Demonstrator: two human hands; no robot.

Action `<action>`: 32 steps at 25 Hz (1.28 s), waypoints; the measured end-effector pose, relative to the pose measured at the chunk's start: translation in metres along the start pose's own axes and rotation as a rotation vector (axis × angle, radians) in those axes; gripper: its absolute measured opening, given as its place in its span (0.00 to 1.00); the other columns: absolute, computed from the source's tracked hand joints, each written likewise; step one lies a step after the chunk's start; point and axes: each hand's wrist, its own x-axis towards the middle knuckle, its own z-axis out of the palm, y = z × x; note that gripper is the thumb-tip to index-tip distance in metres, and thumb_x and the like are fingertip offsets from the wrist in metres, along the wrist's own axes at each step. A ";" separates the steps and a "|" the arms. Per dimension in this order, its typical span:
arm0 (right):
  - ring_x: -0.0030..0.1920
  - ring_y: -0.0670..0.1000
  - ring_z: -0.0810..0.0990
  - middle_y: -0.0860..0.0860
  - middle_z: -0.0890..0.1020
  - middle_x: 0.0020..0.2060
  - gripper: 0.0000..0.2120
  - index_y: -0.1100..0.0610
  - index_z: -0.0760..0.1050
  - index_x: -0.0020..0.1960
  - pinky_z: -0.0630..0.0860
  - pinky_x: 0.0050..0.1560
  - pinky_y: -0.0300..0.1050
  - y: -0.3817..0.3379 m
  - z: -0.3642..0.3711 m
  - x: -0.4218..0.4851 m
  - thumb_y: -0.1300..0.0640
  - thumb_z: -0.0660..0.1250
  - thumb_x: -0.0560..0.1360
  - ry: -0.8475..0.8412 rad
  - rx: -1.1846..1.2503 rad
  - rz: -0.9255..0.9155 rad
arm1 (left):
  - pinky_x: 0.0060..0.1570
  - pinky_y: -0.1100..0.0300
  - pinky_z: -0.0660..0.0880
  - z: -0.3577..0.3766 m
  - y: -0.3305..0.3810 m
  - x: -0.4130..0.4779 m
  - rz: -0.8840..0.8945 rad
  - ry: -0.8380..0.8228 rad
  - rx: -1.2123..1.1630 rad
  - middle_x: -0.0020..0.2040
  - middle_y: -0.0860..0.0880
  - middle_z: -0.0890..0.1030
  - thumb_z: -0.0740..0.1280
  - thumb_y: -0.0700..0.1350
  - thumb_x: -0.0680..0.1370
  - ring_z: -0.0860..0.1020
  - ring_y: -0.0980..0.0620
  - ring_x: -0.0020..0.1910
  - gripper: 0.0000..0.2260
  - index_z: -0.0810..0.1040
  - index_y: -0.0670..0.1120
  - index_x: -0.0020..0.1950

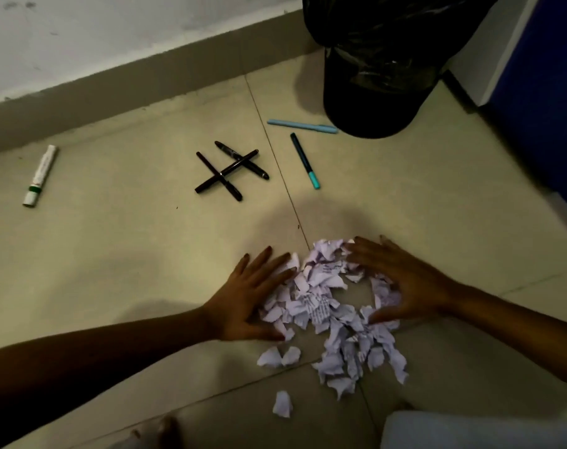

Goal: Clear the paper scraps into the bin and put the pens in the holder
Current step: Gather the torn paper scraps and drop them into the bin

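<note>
A heap of torn white paper scraps (324, 306) lies on the tiled floor. My left hand (246, 296) rests flat with fingers spread against the heap's left side. My right hand (402, 280) cups its right side, fingers apart, lying over some scraps. A few loose scraps (282, 404) lie nearer to me. Farther off are three dark pens (230, 170) crossed in a pile, a dark pen with a teal cap (304, 160), a light blue pen (301, 126) and a white marker (40, 175). A black bin (379, 102) lined with a black bag stands at the back right.
A white wall with a tan skirting board (113, 92) runs along the back left. A blue panel (547, 92) stands at the right. Pale cloth (470, 429) fills the bottom right corner. No pen holder is in view.
</note>
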 end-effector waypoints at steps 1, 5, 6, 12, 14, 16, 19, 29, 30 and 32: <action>0.74 0.44 0.40 0.44 0.48 0.74 0.46 0.36 0.44 0.70 0.39 0.73 0.53 -0.010 0.010 -0.002 0.24 0.59 0.59 -0.019 -0.048 -0.047 | 0.71 0.40 0.42 0.005 0.009 -0.009 0.004 -0.001 -0.010 0.77 0.49 0.42 0.54 0.76 0.64 0.39 0.46 0.75 0.46 0.42 0.55 0.74; 0.74 0.56 0.37 0.51 0.42 0.75 0.51 0.43 0.46 0.73 0.31 0.70 0.61 -0.045 0.051 -0.006 0.24 0.61 0.58 0.049 -0.244 -0.138 | 0.69 0.37 0.37 0.025 0.044 -0.040 -0.007 -0.107 0.024 0.74 0.54 0.30 0.61 0.76 0.59 0.34 0.45 0.73 0.52 0.37 0.58 0.72; 0.74 0.58 0.37 0.50 0.40 0.75 0.51 0.42 0.45 0.73 0.32 0.69 0.62 -0.051 0.057 -0.006 0.24 0.60 0.58 0.064 -0.277 -0.157 | 0.67 0.35 0.35 0.030 0.053 -0.042 0.018 -0.123 0.062 0.73 0.55 0.27 0.63 0.75 0.58 0.33 0.43 0.73 0.53 0.36 0.58 0.72; 0.73 0.59 0.40 0.51 0.46 0.74 0.45 0.42 0.48 0.72 0.36 0.68 0.66 -0.066 0.076 -0.008 0.26 0.58 0.62 0.110 -0.300 -0.110 | 0.54 0.29 0.29 0.063 0.085 -0.052 0.100 -0.180 0.132 0.72 0.53 0.26 0.67 0.74 0.57 0.29 0.42 0.71 0.54 0.41 0.57 0.73; 0.73 0.60 0.42 0.52 0.48 0.73 0.41 0.43 0.50 0.72 0.38 0.68 0.69 -0.062 0.071 -0.005 0.28 0.56 0.65 0.127 -0.334 -0.101 | 0.56 0.30 0.27 0.062 0.081 -0.045 0.101 -0.180 0.145 0.72 0.53 0.26 0.66 0.73 0.58 0.30 0.41 0.71 0.53 0.41 0.58 0.73; 0.73 0.60 0.44 0.53 0.50 0.73 0.40 0.45 0.52 0.72 0.38 0.66 0.72 -0.058 0.063 -0.001 0.29 0.55 0.66 0.138 -0.350 -0.097 | 0.61 0.30 0.30 0.057 0.074 -0.040 0.104 -0.162 0.157 0.73 0.52 0.28 0.66 0.74 0.60 0.33 0.39 0.72 0.52 0.42 0.57 0.73; 0.73 0.60 0.46 0.55 0.55 0.74 0.40 0.46 0.55 0.72 0.39 0.65 0.71 -0.055 0.053 0.001 0.29 0.59 0.65 0.179 -0.328 -0.091 | 0.61 0.30 0.31 0.051 0.066 -0.046 0.162 -0.186 0.151 0.73 0.51 0.28 0.65 0.73 0.59 0.33 0.38 0.72 0.52 0.41 0.57 0.73; 0.74 0.60 0.47 0.56 0.55 0.74 0.42 0.48 0.56 0.71 0.41 0.69 0.70 -0.045 0.050 -0.008 0.29 0.62 0.64 0.172 -0.313 -0.119 | 0.64 0.26 0.39 0.049 0.067 -0.025 -0.132 -0.030 0.100 0.73 0.53 0.28 0.47 0.76 0.66 0.31 0.42 0.72 0.40 0.40 0.60 0.72; 0.74 0.59 0.47 0.55 0.54 0.74 0.42 0.48 0.56 0.71 0.42 0.69 0.69 -0.042 0.048 -0.012 0.29 0.62 0.64 0.195 -0.306 -0.107 | 0.66 0.29 0.38 0.043 0.062 -0.011 -0.198 0.040 0.077 0.74 0.53 0.32 0.46 0.76 0.67 0.33 0.42 0.72 0.40 0.42 0.59 0.73; 0.74 0.59 0.48 0.54 0.54 0.73 0.43 0.49 0.57 0.71 0.42 0.69 0.70 -0.038 0.043 -0.020 0.29 0.63 0.64 0.239 -0.272 -0.080 | 0.66 0.34 0.35 0.030 0.051 0.012 -0.230 0.143 0.070 0.75 0.51 0.40 0.46 0.74 0.67 0.37 0.40 0.73 0.39 0.45 0.57 0.73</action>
